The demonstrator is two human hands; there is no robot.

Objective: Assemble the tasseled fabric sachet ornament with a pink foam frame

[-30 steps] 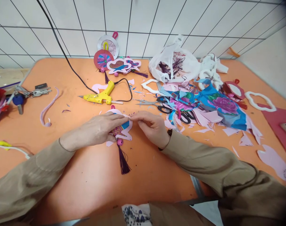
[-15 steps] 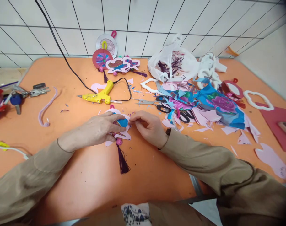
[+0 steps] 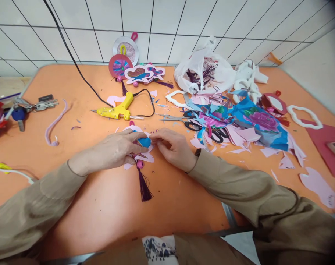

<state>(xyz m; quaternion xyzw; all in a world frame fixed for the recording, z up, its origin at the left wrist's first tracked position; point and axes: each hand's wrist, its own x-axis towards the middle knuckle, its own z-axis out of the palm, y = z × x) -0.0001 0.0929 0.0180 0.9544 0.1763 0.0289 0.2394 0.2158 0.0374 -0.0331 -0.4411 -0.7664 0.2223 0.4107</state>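
A pink, cloud-edged paper ornament [image 3: 146,156] with a blue fabric centre lies on the table in front of me. Its lower edge carries a pink bead [image 3: 140,164] and a dark purple tassel [image 3: 145,187]; a pink loop [image 3: 132,123] shows at its top. My left hand [image 3: 120,149] rests across the ornament's left part, fingers stretched out and spread, hiding much of it. At the right edge, the thumb and forefinger of my right hand [image 3: 173,149] are pinched together on the ornament's rim. The other right fingers are curled in.
A yellow glue gun [image 3: 116,111] lies just beyond the ornament, its black cord running up left. Scissors [image 3: 174,118] and fabric scraps [image 3: 262,119] are heaped to the right, before a white plastic bag [image 3: 222,75]. Finished-looking ornaments [image 3: 139,74] stand by the tiled wall. Keys [image 3: 18,115] lie left.
The whole view has shifted slightly. Both hands keep nearly the same place on the ornament, and nothing else has visibly moved.
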